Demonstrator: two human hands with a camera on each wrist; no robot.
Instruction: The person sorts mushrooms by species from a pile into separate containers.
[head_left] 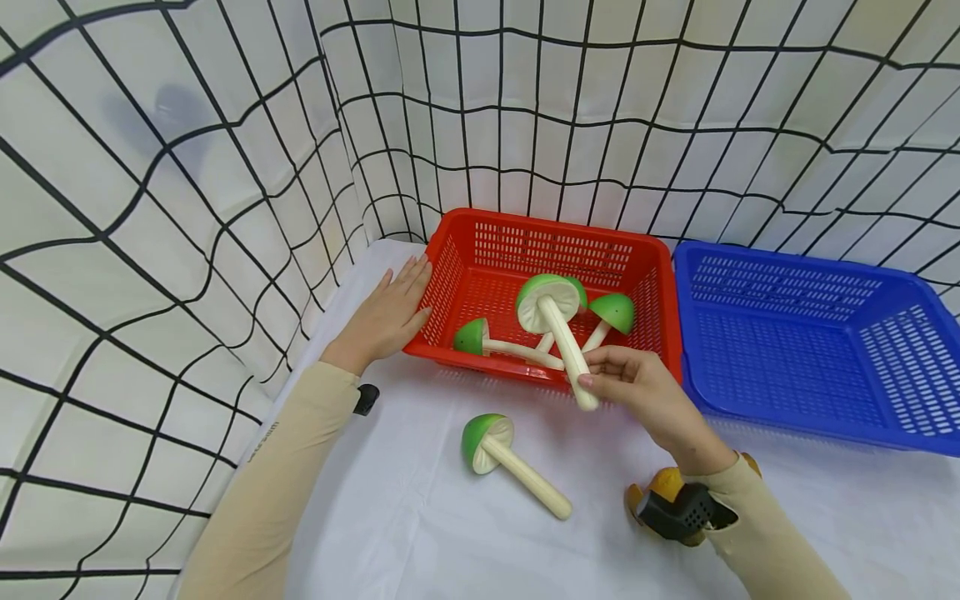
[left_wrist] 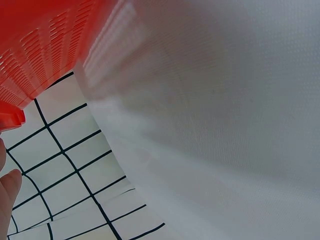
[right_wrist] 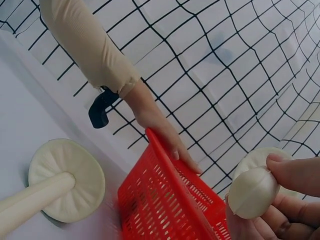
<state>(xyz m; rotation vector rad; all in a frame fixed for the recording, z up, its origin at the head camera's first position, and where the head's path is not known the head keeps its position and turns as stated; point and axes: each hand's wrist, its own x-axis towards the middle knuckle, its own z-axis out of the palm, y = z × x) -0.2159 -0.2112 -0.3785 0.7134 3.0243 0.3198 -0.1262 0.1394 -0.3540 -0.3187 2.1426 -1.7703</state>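
Observation:
My right hand (head_left: 637, 387) pinches the pale stem of a green-capped toy mushroom (head_left: 558, 333) between thumb and fingers, over the front rim of the red basket (head_left: 543, 223). In the right wrist view the stem's round end (right_wrist: 254, 194) faces the camera. Several similar mushrooms lie inside the basket, one with its cap (head_left: 471, 337) at the left and another with its cap (head_left: 613, 312) at the right. The left hand (head_left: 384, 321) rests with extended fingers along the basket's left side. Another mushroom (head_left: 517, 468) lies on the white cloth in front.
A blue basket (head_left: 787, 350) stands right beside the red one. Partly hidden under my right wrist is an orange-yellow object (head_left: 666, 483) on the white cloth (head_left: 405, 533). A black grid pattern (head_left: 540, 117) covers the white walls behind and at left.

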